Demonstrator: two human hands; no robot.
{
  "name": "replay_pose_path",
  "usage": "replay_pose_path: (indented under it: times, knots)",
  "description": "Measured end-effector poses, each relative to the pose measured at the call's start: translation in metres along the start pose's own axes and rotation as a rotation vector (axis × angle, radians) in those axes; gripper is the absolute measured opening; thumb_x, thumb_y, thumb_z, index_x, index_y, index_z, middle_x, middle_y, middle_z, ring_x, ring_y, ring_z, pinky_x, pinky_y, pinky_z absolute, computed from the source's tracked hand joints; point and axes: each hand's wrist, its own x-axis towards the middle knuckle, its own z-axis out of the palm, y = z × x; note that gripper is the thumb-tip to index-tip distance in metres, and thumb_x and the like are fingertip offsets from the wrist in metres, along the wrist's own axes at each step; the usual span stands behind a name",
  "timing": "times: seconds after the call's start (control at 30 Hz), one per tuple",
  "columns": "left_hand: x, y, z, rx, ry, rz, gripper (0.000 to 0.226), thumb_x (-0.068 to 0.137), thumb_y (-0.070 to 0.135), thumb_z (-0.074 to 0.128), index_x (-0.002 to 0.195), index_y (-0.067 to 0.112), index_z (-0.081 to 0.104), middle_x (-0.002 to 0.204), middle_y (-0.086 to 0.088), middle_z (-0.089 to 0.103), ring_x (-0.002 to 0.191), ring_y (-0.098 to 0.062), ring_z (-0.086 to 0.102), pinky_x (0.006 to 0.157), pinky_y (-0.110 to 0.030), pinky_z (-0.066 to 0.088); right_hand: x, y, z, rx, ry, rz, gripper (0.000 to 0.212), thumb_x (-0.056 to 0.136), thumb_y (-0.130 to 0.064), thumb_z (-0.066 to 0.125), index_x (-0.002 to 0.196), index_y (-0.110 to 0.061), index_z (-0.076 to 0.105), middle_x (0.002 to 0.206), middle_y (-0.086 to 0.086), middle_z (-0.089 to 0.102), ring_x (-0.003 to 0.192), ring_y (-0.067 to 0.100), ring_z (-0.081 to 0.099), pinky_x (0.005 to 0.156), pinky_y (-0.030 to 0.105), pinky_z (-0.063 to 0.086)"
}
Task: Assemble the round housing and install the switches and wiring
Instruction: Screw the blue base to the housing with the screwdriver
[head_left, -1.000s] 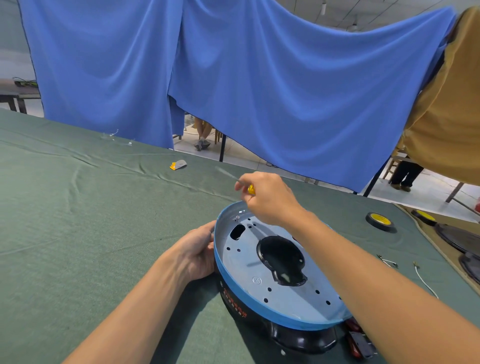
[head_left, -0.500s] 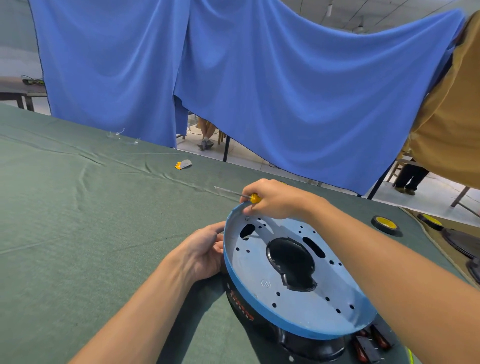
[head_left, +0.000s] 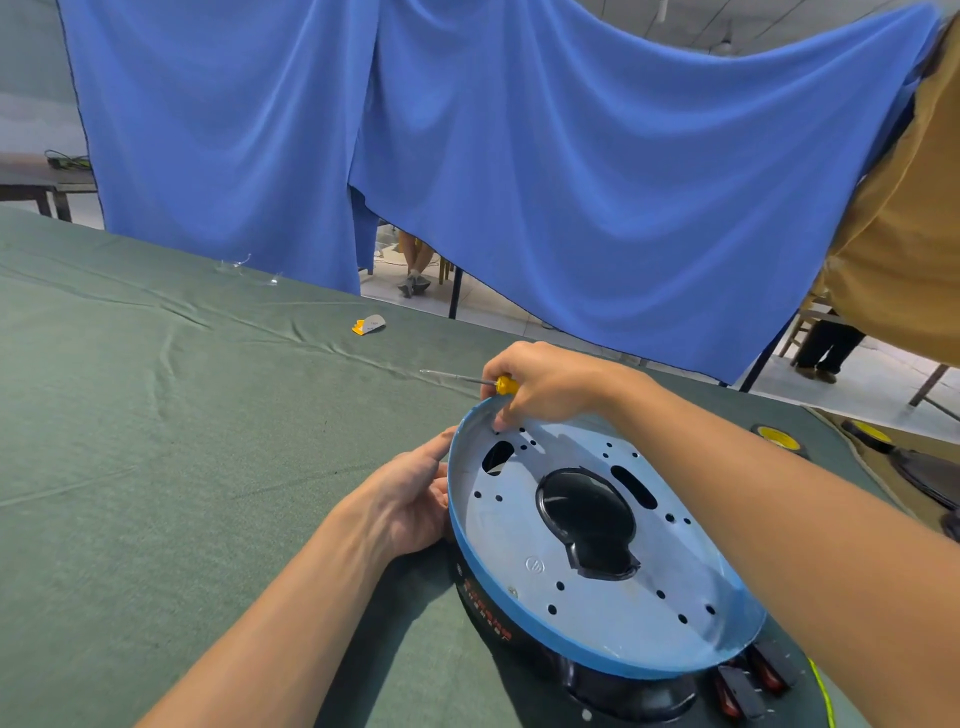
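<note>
Gripping a screwdriver (head_left: 503, 385) by its yellow handle, the right hand (head_left: 553, 384) hangs over the far left part of the round housing (head_left: 597, 613), its fingers curled round the tool and its fingertips reaching down to the small holes just inside the blue rim. The metal shaft points left, out over the cloth. The left hand (head_left: 410, 501) grasps the housing's left side, thumb along the rim and fingers curled beneath. The housing lies tilted on the green-covered worktop (head_left: 156, 467), toward its near right corner, its pale perforated plate facing up over a black base (head_left: 628, 693). Red and black switches (head_left: 743, 687) sit at the base's near right side. A small yellow and grey piece (head_left: 369, 325) lies near the far edge, and a yellow-centred disc (head_left: 779, 438) near the right edge.
</note>
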Motion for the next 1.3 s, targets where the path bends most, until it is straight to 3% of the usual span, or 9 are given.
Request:
replay_pose_path:
  times: [0.1, 0.23, 0.37, 0.47, 0.6, 0.8, 1.0, 1.2, 1.3]
  knots:
    - [-0.005, 0.001, 0.003, 0.019, -0.009, 0.012, 0.048, 0.086, 0.028, 0.07, 0.125, 0.002, 0.061, 0.13, -0.02, 0.056, 0.108, -0.03, 0.048, 0.105, -0.041, 0.037, 0.001, -0.005, -0.005, -0.009, -0.002, -0.01, 0.016, 0.08, -0.024, 0.077, 0.085, -0.026, 0.062, 0.076, -0.01, 0.054, 0.071, 0.009, 0.051, 0.056, 0.025, 0.034]
    - [-0.007, 0.0, 0.007, 0.021, 0.017, 0.023, 0.038, 0.091, 0.019, 0.064, 0.125, 0.002, 0.061, 0.122, -0.019, 0.063, 0.092, -0.03, 0.063, 0.079, -0.039, 0.054, 0.003, -0.008, -0.006, -0.024, -0.023, -0.009, 0.012, 0.082, -0.024, 0.076, 0.088, -0.023, 0.065, 0.076, -0.009, 0.057, 0.072, 0.011, 0.053, 0.056, 0.025, 0.035]
    - [-0.007, 0.0, 0.006, 0.069, 0.061, 0.029, 0.043, 0.096, 0.018, 0.059, 0.134, -0.003, 0.055, 0.135, -0.023, 0.056, 0.105, -0.033, 0.055, 0.103, -0.048, 0.043, 0.002, -0.007, -0.006, -0.047, -0.073, -0.016, 0.016, 0.082, -0.024, 0.076, 0.092, -0.023, 0.064, 0.074, -0.01, 0.053, 0.067, 0.007, 0.049, 0.054, 0.023, 0.035]
    - [-0.009, 0.0, 0.007, 0.093, 0.078, 0.052, 0.039, 0.096, 0.017, 0.058, 0.13, -0.002, 0.058, 0.13, -0.023, 0.06, 0.099, -0.034, 0.06, 0.095, -0.047, 0.046, 0.001, -0.004, -0.007, -0.011, -0.076, -0.02, 0.016, 0.081, -0.022, 0.077, 0.091, -0.023, 0.064, 0.074, -0.01, 0.054, 0.066, 0.006, 0.049, 0.054, 0.022, 0.034]
    - [-0.007, 0.001, 0.005, 0.112, 0.113, 0.067, 0.038, 0.099, 0.013, 0.053, 0.132, -0.004, 0.055, 0.131, -0.024, 0.058, 0.105, -0.034, 0.051, 0.102, -0.048, 0.04, 0.002, -0.002, -0.004, 0.0, -0.054, -0.022, 0.016, 0.08, -0.023, 0.078, 0.089, -0.024, 0.064, 0.076, -0.01, 0.057, 0.069, 0.009, 0.052, 0.056, 0.024, 0.036]
    - [-0.009, 0.001, 0.006, 0.148, 0.111, 0.08, 0.033, 0.099, 0.014, 0.053, 0.127, -0.001, 0.059, 0.131, -0.025, 0.059, 0.099, -0.035, 0.058, 0.088, -0.048, 0.047, 0.003, -0.001, -0.005, 0.029, -0.057, -0.022, 0.016, 0.079, -0.023, 0.078, 0.084, -0.026, 0.063, 0.074, -0.01, 0.057, 0.067, 0.008, 0.052, 0.055, 0.022, 0.036]
    - [-0.01, 0.001, 0.005, 0.162, 0.105, 0.075, 0.022, 0.098, 0.014, 0.053, 0.11, -0.002, 0.064, 0.103, -0.021, 0.069, 0.076, -0.031, 0.067, 0.068, -0.041, 0.057, 0.004, 0.0, 0.001, 0.029, -0.036, 0.005, 0.02, 0.078, -0.026, 0.079, 0.087, -0.026, 0.061, 0.079, -0.009, 0.056, 0.072, 0.009, 0.053, 0.056, 0.023, 0.034]
    - [-0.013, 0.0, 0.008, 0.175, 0.092, 0.063, 0.035, 0.096, 0.013, 0.054, 0.125, -0.006, 0.06, 0.129, -0.025, 0.06, 0.104, -0.037, 0.06, 0.089, -0.047, 0.05, -0.008, -0.001, 0.012, -0.069, 0.227, 0.056, 0.037, 0.068, -0.037, 0.082, 0.093, -0.02, 0.06, 0.098, -0.001, 0.054, 0.088, 0.022, 0.054, 0.064, 0.035, 0.047]
    - [-0.012, 0.0, 0.008, 0.171, 0.088, 0.075, 0.035, 0.099, 0.012, 0.05, 0.127, -0.008, 0.057, 0.135, -0.027, 0.054, 0.107, -0.037, 0.052, 0.105, -0.052, 0.037, -0.014, -0.003, 0.016, -0.086, 0.337, 0.053, 0.034, 0.075, -0.037, 0.078, 0.092, -0.023, 0.053, 0.099, -0.003, 0.052, 0.092, 0.021, 0.051, 0.066, 0.033, 0.04]
